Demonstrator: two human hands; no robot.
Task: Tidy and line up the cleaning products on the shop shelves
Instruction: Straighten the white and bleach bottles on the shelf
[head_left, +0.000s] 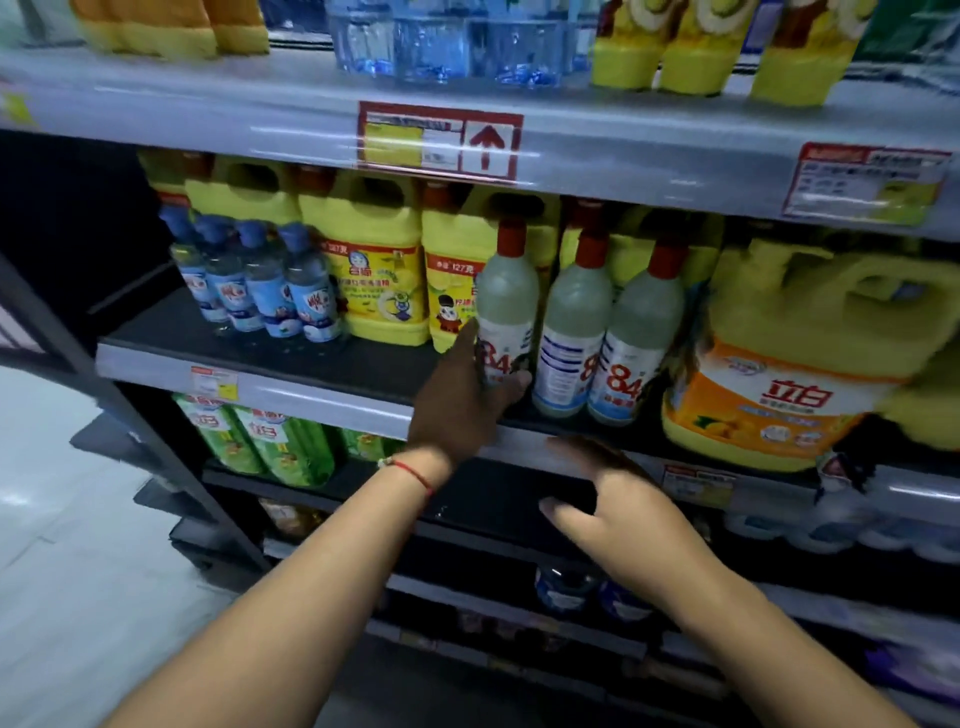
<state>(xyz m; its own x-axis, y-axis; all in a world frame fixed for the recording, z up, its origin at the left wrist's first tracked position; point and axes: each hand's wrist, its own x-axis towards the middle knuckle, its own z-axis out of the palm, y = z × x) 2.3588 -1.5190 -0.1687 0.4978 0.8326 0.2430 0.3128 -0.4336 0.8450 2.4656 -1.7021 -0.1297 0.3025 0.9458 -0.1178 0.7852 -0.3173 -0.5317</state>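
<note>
A shop aisle: tiered shelves (291, 371) of detergent jugs (371, 270), price tags (439, 140) at 12 o'clock.

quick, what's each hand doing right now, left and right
Left hand: grips the leftmost red-capped 84 bottle near its base.
Right hand: open, holding nothing, fingers loosely spread below the shelf edge.

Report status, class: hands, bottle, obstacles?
Left hand grips leftmost red-capped bottle. Right hand open, below the shelf edge. Two matching bottles close alongside.
</note>
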